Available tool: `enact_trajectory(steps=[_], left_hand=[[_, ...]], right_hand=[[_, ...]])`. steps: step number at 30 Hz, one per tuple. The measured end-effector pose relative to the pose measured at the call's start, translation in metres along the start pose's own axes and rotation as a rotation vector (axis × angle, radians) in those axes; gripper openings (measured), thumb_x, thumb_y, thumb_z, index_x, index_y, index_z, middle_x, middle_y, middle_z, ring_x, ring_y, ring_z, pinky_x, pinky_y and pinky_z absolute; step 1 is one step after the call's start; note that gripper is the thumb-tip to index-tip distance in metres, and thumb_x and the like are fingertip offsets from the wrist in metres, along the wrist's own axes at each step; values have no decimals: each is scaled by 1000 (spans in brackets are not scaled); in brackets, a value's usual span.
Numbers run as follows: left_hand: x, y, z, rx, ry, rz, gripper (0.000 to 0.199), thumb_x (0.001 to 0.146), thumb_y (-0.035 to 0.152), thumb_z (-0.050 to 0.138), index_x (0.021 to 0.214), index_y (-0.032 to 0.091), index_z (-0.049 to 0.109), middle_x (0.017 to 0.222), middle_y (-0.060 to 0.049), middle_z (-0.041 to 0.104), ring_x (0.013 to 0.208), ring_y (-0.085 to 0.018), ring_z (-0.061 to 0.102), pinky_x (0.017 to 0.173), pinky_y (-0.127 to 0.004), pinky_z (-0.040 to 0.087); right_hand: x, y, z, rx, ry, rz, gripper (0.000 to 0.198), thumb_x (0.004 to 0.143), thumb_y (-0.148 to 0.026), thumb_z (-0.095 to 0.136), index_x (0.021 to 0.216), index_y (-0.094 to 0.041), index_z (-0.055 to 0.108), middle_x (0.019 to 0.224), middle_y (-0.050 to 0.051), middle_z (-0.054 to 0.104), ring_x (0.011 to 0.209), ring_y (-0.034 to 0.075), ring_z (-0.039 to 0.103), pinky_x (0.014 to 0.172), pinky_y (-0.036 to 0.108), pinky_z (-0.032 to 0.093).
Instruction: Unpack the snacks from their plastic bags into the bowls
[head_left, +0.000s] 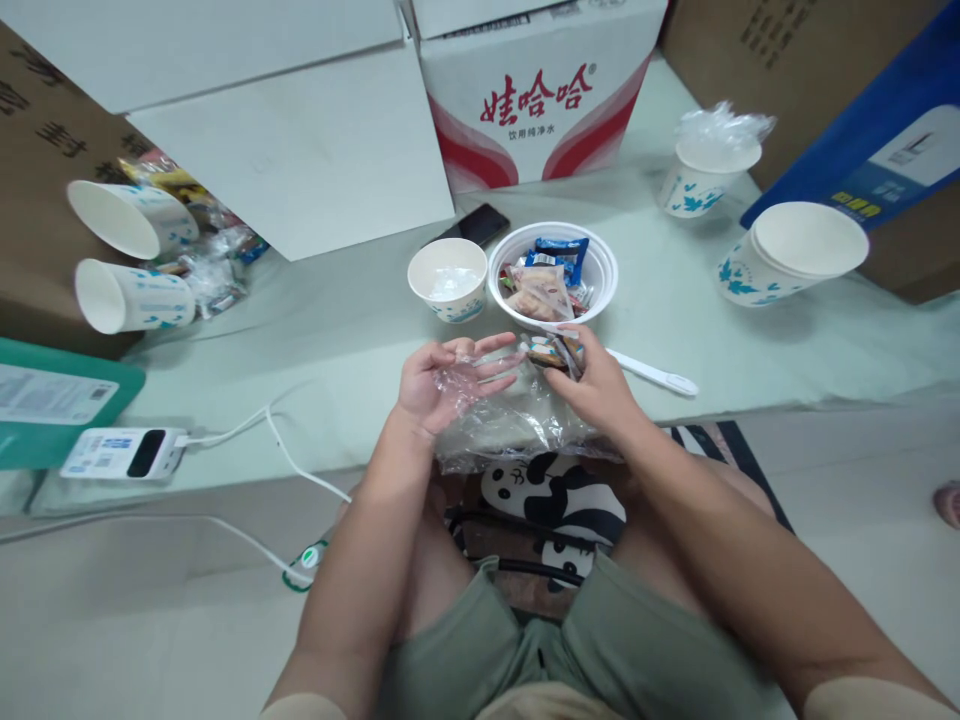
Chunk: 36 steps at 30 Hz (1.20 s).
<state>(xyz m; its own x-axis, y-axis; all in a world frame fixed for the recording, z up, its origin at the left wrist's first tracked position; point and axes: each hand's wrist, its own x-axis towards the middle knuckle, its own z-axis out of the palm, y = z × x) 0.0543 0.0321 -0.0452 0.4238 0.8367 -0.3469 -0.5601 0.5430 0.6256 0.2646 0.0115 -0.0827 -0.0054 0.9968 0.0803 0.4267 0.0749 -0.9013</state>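
My left hand (450,385) is palm up with its fingers stretched out and apart. Crinkled clear plastic film (463,376) lies across its palm and fingers. My right hand (598,378) is closed on a small snack packet (553,350) with dark and yellowish print, just in front of the white bowl (611,285). Between both hands, a clear plastic bag (517,425) spreads over the table's front edge. Wrapped snacks (544,285) in blue, clear and reddish packets fill the bowl. Left of it stands a paper cup (450,278) with clear plastic inside.
A white plastic handle (660,375) lies right of my right hand. A phone (480,224) rests behind the cup. Paper cups (802,260) stand at right; others (135,295) lean at left near snack packets. White cartons (540,110) line the back. A cable (292,455) hangs over the edge.
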Motion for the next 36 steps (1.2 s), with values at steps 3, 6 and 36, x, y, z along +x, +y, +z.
enact_trajectory(steps=[3,6,36], left_hand=[[5,2,-5,-34,150,48,8,59,21,55,54,17,51,103,-12,76,105,-34,73,90,-48,59],[9,7,-11,-89,329,87,8,58,19,53,53,19,46,86,-9,75,92,-29,75,80,-42,61],[-18,22,-26,-16,85,63,39,68,37,57,45,20,31,94,-14,73,113,-46,66,95,-70,49]], right_hand=[[-1,-1,-12,40,56,32,45,72,-28,65,116,-23,57,106,7,73,96,29,68,90,50,54],[-7,-4,-28,77,174,44,40,72,-28,65,111,-23,55,104,7,71,94,28,68,88,49,56],[-22,0,-14,469,-173,378,66,73,-48,76,127,-31,44,134,12,61,88,22,71,63,36,60]])
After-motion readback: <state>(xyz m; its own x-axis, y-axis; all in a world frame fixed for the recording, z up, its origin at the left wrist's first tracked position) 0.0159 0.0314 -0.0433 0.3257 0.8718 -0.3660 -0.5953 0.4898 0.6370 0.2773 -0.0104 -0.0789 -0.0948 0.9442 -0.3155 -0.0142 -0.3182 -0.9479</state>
